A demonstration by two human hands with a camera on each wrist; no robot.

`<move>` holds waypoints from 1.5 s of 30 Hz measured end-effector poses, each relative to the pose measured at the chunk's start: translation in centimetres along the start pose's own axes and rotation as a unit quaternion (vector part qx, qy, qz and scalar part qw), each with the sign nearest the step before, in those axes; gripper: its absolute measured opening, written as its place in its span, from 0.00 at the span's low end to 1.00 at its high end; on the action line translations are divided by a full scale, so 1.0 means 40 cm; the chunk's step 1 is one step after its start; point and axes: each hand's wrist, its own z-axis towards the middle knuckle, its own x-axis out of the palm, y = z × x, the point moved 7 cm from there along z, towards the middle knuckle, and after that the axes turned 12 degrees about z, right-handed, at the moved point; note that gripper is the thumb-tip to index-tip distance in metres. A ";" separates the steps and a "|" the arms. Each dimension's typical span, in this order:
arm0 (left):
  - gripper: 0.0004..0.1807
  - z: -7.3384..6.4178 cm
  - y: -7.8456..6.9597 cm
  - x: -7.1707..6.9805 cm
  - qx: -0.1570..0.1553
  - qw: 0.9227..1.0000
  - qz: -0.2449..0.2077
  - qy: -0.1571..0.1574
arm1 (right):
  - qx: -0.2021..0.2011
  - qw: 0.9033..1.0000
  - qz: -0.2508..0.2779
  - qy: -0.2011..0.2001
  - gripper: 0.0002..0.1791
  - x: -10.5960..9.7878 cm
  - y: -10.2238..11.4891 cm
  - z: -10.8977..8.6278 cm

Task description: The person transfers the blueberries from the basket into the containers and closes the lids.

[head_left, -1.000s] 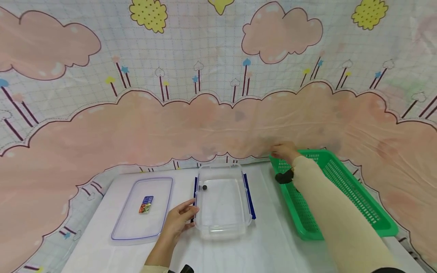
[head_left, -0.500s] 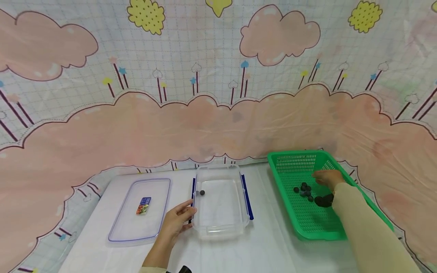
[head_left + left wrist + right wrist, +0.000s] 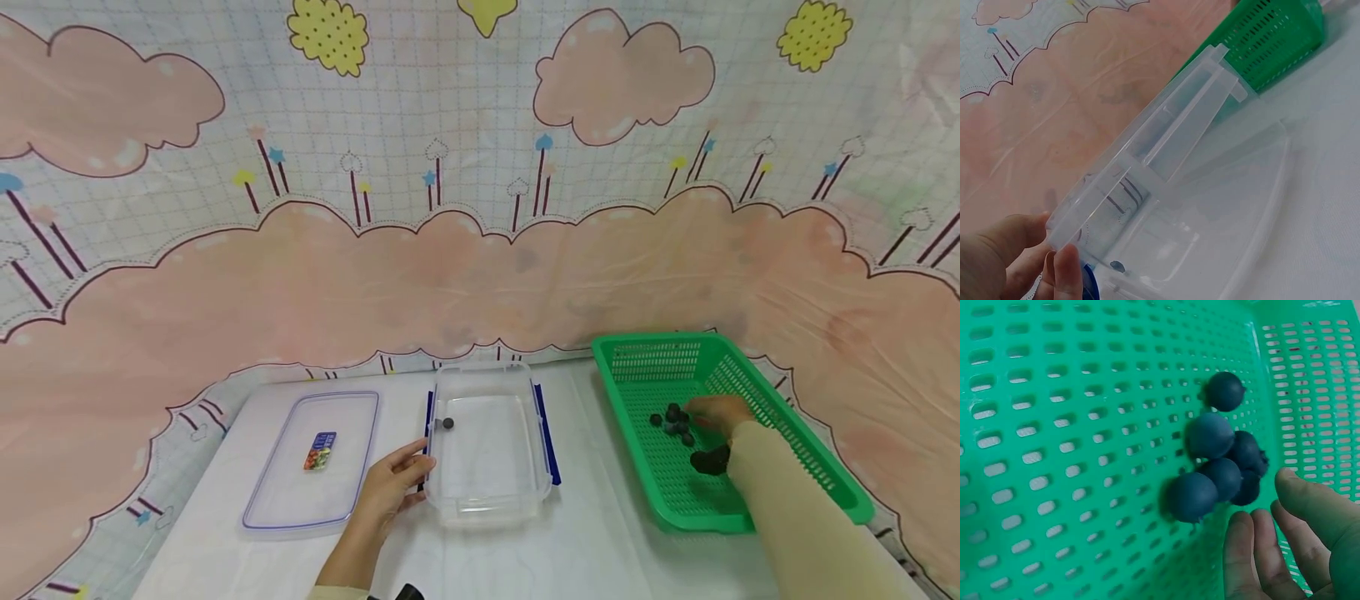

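Observation:
At the left side of the clear plastic box (image 3: 491, 450), my left hand (image 3: 390, 483) grips the rim between thumb and fingers, as the left wrist view shows close up. One blueberry (image 3: 447, 423) lies inside the box near its left wall. My right hand (image 3: 723, 414) is down in the green basket (image 3: 637, 475), just right of a cluster of several blueberries (image 3: 672, 414). In the right wrist view, its thumb and fingers (image 3: 1239, 550) are apart, beside the blueberries (image 3: 1192, 497), with nothing held.
A clear lid (image 3: 273, 500) with a blue-edged rim and a printed label (image 3: 320, 451) lies flat on the white table (image 3: 600, 550), left of the box. Blue side clips (image 3: 549, 442) stick out from the box. A patterned cloth (image 3: 480, 283) hangs behind the table.
My right hand has moved from above the basket's far left corner to the right, then down beside the blueberries. The left hand stays at the box.

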 end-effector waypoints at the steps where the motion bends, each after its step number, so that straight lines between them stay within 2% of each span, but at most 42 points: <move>1: 0.27 0.000 0.000 0.000 0.000 1.000 0.001 0.000 | 0.004 1.000 -0.011 -0.008 0.33 0.000 -0.005 0.003; 3: 0.27 0.001 0.000 0.000 0.001 1.000 0.001 0.001 | 0.011 0.999 -0.024 -0.024 0.34 -0.001 -0.012 0.010; 7: 0.27 0.001 0.000 0.002 0.002 1.000 0.001 0.002 | 0.015 0.999 -0.014 -0.031 0.34 0.001 -0.025 0.021; 11: 0.27 0.000 0.000 0.003 0.001 1.000 0.000 0.001 | 0.007 1.000 -0.007 -0.020 0.33 0.004 -0.028 0.022; 15: 0.27 -0.001 0.000 0.004 0.002 1.000 -0.001 0.001 | 0.005 1.000 -0.026 -0.017 0.31 0.005 -0.029 0.019; 28: 0.27 -0.002 0.001 0.003 0.004 1.000 0.000 0.001 | -0.002 1.000 -0.023 -0.007 0.36 0.015 -0.024 0.004; 35: 0.26 -0.004 -0.001 0.002 0.005 1.000 -0.005 0.002 | 0.004 0.999 -0.037 -0.009 0.33 0.010 -0.026 0.018; 40: 0.26 -0.006 0.000 0.003 0.008 1.000 -0.001 0.000 | 0.016 0.999 -0.037 0.001 0.37 -0.004 -0.024 0.022; 45: 0.26 -0.005 0.000 0.003 0.006 1.000 0.001 -0.001 | 0.016 0.997 -0.081 0.007 0.40 -0.014 -0.008 0.018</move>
